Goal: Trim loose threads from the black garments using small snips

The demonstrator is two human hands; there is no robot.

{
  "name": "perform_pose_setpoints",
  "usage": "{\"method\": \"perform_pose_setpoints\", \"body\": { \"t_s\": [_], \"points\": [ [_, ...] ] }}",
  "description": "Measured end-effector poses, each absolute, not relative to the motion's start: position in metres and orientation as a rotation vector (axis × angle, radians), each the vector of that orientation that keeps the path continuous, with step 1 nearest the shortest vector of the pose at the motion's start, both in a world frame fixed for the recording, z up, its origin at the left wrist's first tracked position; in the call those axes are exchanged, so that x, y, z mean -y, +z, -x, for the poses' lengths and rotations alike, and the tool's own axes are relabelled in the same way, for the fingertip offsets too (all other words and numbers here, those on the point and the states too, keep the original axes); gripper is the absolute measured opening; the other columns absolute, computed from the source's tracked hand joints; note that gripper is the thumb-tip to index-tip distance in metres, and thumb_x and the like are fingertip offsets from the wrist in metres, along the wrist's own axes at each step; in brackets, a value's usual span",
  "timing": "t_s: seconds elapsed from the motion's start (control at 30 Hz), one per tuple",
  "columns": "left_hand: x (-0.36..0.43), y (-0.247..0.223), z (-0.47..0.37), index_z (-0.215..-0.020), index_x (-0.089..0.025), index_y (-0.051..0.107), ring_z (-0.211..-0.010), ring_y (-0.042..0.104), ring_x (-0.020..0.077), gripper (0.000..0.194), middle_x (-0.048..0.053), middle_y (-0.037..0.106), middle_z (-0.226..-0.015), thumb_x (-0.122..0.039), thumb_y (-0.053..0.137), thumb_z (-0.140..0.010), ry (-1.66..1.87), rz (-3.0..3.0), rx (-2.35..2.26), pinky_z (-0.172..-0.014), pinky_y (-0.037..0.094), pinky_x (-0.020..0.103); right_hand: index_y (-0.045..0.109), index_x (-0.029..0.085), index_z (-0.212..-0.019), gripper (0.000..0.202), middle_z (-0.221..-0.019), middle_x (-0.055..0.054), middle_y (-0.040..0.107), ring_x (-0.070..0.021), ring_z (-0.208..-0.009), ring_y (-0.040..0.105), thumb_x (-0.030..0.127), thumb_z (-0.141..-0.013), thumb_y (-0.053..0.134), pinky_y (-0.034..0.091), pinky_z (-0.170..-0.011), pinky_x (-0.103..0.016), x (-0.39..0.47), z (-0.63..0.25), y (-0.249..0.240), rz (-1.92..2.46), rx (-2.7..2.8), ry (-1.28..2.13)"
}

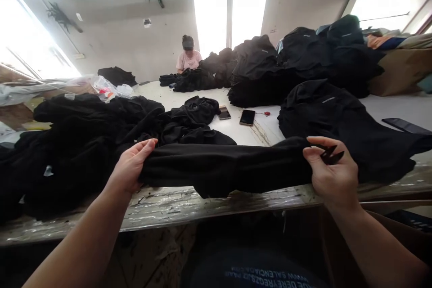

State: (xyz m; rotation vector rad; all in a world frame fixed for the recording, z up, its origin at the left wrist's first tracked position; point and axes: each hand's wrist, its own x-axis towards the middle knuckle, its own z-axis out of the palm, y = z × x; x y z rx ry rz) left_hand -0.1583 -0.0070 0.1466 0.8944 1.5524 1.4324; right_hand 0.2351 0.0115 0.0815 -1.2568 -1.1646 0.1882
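A black garment (229, 166) is stretched sideways between my two hands, above the near edge of the table. My left hand (133, 164) pinches its left end between thumb and fingers. At the other end, my right hand (332, 175) is closed on the cloth. Tucked in that same hand is a small dark pointed tool (332, 155) that looks like thread snips. Which part of the garment faces me, I cannot tell. Beside my left hand lies a loose heap of black garments (77, 144). Another black garment (324, 117) is spread flat beyond my right hand.
Two phones (247, 117) lie mid-table, near a small red item (267, 114). A dark flat object (407, 126) rests at the right. Tall stacks of black garments (256, 67) and a cardboard box (401, 72) stand farther back. A person (189, 59) is at the far end.
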Motion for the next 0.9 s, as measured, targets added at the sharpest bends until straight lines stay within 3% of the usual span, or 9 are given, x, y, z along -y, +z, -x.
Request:
{"method": "perform_pose_setpoints", "body": {
  "t_s": [0.07,0.13,0.27,0.43,0.6,0.77,0.9],
  "points": [
    [-0.001,0.120,0.164,-0.105,-0.016,0.063,-0.067,0.063,0.0157,0.048,0.004,0.067,-0.082,-0.041,0.074,-0.066,1.389,-1.014,-1.655,-0.057,0.052,0.024,0.063,0.023,-0.108,0.032,-0.083,-0.001,0.063,-0.0175,-0.076,0.060,0.034,-0.078,0.063,0.046,-0.074,-0.031,-0.017,-0.235,0.067,1.324,1.286,0.239],
    [-0.004,0.089,0.168,-0.106,-0.014,0.063,-0.081,0.065,0.0204,0.050,0.007,0.067,-0.090,-0.041,0.073,-0.066,1.321,-1.195,-1.843,-0.069,0.053,0.030,0.066,0.021,-0.103,0.029,-0.079,-0.002,0.065,-0.0178,-0.069,0.060,0.031,-0.078,0.058,0.046,-0.065,-0.030,-0.024,-0.237,0.044,1.447,1.483,0.456],
    [0.007,0.046,0.157,-0.100,-0.015,0.065,-0.091,0.064,0.0222,0.035,0.009,0.067,-0.096,-0.040,0.062,-0.077,1.171,-1.532,-1.952,-0.084,0.050,0.036,0.069,0.017,-0.098,0.031,-0.071,-0.003,0.068,-0.0179,-0.054,0.057,0.028,-0.074,0.052,0.046,-0.058,-0.032,-0.033,-0.241,0.003,1.686,1.795,0.726],
    [0.011,0.035,0.121,-0.087,-0.020,0.066,-0.088,0.062,0.0191,0.017,0.005,0.067,-0.091,-0.029,0.052,-0.086,0.926,-1.970,-1.774,-0.082,0.048,0.030,0.069,0.018,-0.096,0.032,-0.081,-0.005,0.070,-0.0187,-0.058,0.058,0.033,-0.074,0.050,0.046,-0.060,-0.032,-0.032,-0.242,-0.011,1.694,1.860,0.611],
    [-0.007,0.020,0.098,-0.082,-0.021,0.069,-0.088,0.061,0.0223,0.011,0.005,0.067,-0.090,-0.020,0.059,-0.077,0.687,-1.994,-1.793,-0.083,0.045,0.034,0.068,0.018,-0.096,0.031,-0.093,-0.007,0.070,-0.0216,-0.069,0.062,0.032,-0.077,0.048,0.048,-0.065,-0.034,-0.028,-0.242,-0.017,1.651,1.920,0.487],
    [-0.013,0.012,0.091,-0.073,-0.020,0.069,-0.091,0.059,0.0240,0.011,0.006,0.066,-0.088,-0.021,0.058,-0.075,0.683,-1.851,-1.867,-0.084,0.044,0.037,0.066,0.019,-0.096,0.027,-0.098,-0.007,0.069,-0.0235,-0.086,0.064,0.029,-0.081,0.047,0.049,-0.074,-0.035,-0.027,-0.241,-0.023,1.575,1.947,0.404],
    [-0.013,0.022,0.098,-0.073,-0.018,0.070,-0.075,0.063,0.0205,0.017,0.004,0.069,-0.076,-0.029,0.057,-0.076,0.722,-1.673,-1.823,-0.070,0.048,0.031,0.066,0.021,-0.096,0.026,-0.092,-0.007,0.069,-0.0228,-0.077,0.064,0.030,-0.082,0.047,0.050,-0.068,-0.035,-0.031,-0.245,-0.025,1.601,1.977,0.438]
  ]
}}
